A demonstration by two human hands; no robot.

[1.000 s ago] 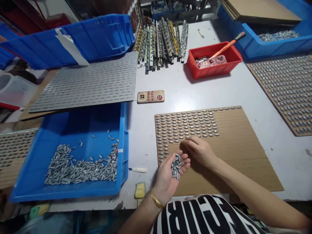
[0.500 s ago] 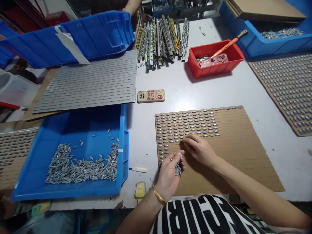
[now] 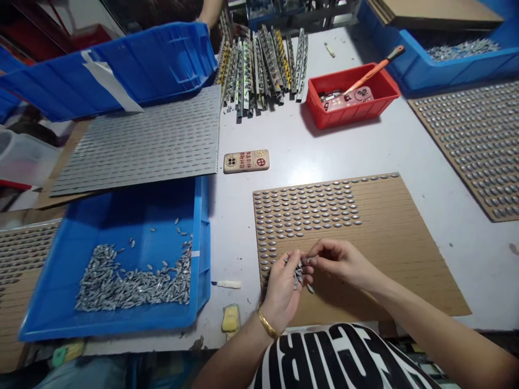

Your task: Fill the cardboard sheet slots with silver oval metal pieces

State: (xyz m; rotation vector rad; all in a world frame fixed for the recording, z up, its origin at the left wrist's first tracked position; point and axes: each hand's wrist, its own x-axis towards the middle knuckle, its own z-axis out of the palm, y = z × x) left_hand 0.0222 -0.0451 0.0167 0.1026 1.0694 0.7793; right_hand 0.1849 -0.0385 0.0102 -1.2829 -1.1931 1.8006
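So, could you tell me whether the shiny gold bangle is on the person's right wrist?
No, the shiny gold bangle sits just behind the left hand.

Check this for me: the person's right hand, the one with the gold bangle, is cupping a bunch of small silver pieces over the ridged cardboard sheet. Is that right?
No, that is the left hand, not the right, as the head view shows. It wears the gold bangle and cups the small silver pieces over the ridged cardboard sheet.
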